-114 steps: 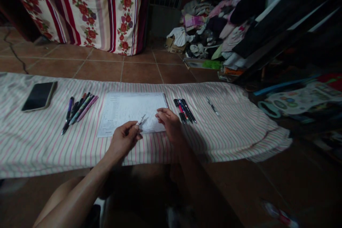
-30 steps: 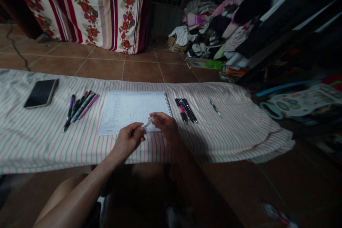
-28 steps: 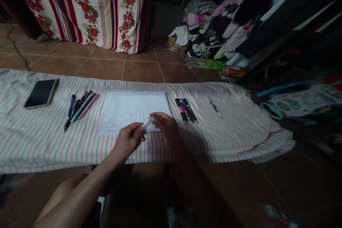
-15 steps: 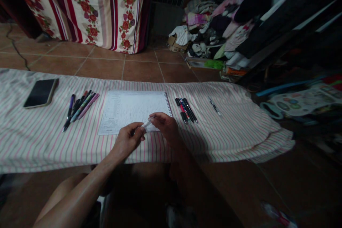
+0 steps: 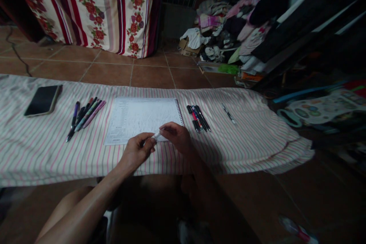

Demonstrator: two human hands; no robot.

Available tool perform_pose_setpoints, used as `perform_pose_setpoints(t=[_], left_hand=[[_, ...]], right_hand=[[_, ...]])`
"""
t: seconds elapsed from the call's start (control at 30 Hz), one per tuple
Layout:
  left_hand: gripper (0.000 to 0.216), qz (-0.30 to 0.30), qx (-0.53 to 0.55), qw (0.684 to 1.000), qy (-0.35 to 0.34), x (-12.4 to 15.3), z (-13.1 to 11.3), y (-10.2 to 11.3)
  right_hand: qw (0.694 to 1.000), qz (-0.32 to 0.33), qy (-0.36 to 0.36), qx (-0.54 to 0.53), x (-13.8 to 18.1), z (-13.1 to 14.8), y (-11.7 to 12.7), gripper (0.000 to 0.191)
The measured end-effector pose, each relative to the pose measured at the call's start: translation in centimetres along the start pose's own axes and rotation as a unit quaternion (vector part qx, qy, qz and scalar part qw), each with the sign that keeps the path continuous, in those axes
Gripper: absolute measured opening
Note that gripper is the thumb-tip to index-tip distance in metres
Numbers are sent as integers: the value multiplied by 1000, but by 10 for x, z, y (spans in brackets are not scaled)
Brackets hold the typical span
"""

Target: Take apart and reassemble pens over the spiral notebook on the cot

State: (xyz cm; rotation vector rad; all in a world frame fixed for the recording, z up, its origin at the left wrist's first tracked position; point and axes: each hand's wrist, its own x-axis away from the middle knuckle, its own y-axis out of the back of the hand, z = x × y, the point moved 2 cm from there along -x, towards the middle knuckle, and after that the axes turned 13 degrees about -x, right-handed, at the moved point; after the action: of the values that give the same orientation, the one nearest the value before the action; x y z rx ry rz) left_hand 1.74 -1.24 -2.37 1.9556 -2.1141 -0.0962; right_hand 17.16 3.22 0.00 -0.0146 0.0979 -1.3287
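In the head view a small whitish, partly clear piece (image 5: 156, 135) is held between my two hands, mostly covered by fingers. My left hand (image 5: 139, 148) pinches its lower end with thumb and fingers. The fingertips of my right hand (image 5: 176, 136) close on its upper end. Both hands are over the near edge of a spiral notebook (image 5: 148, 112), whose page has printed text down the left side. Several pens (image 5: 198, 118) lie to the right of the notebook, and a single pen (image 5: 228, 113) rests farther right.
Several coloured pens (image 5: 85, 114) lie left of the notebook, with a phone (image 5: 42, 100) beyond them. A striped cloth (image 5: 246, 137) covers the low surface. Piled clothes (image 5: 228, 26) stand at the back right, and a flowered curtain (image 5: 108, 4) hangs behind.
My right fingertips have come down slightly along the whitish piece, toward my left hand, and cover more of it. The pens, phone and notebook have not moved.
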Motion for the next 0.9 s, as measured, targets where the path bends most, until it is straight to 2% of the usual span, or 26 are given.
perform_pose_setpoints(t=[0.27, 0.47, 0.67, 0.8, 0.9], left_hand=[[34, 1, -36, 999, -4, 1, -1, 1], [35, -16, -7, 1000, 4, 1, -1, 0], [35, -4, -1, 1000, 11, 2, -4, 0], [33, 3, -29, 1000, 0, 3, -4, 1], [30, 6, -60, 998, -14, 4, -5, 1]], right_hand=[[999, 8, 10, 30, 0, -4, 2, 14], [999, 23, 11, 23, 2, -2, 4, 16], [999, 2, 13, 49, 2, 1, 5, 15], [998, 11, 14, 54, 1, -1, 5, 16], [995, 8, 14, 95, 3, -2, 5, 21]])
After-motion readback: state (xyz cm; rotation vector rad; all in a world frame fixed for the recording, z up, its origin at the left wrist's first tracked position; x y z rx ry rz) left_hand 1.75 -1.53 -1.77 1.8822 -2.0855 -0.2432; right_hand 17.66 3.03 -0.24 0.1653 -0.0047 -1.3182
